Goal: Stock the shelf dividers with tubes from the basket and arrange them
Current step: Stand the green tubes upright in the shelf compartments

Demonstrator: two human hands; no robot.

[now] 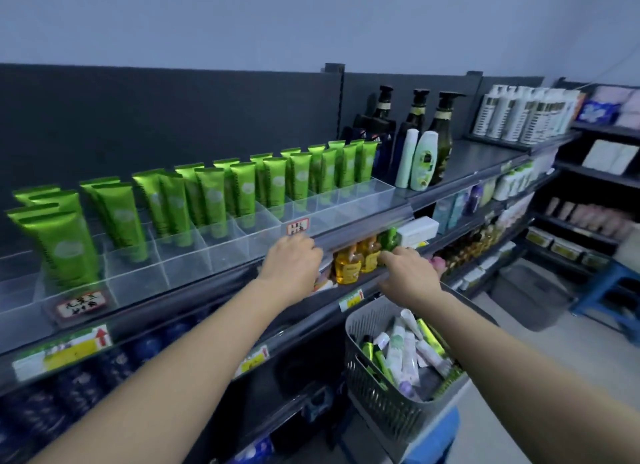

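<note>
Dim store shelving (460,158) runs ahead, its clear plastic dividers (242,235) keeping glossy green tubes (242,189) upright, front slots unfilled. My left hand (294,259) curls on the shelf lip; my right hand (407,273) rests knuckles-up below. Whether either holds anything, I cannot tell. More tubes lie jumbled in the perforated grey basket (367,387).

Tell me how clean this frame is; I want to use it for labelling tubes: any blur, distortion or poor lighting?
Head view: dim, bluish light. Wide-angle bending curves the top shelf. The green tubes read fairly sharp, nearest ones softer. Clear dividers show faint reflections. Both hands are slightly soft, and the tubes in the basket are small and blurry.
</note>
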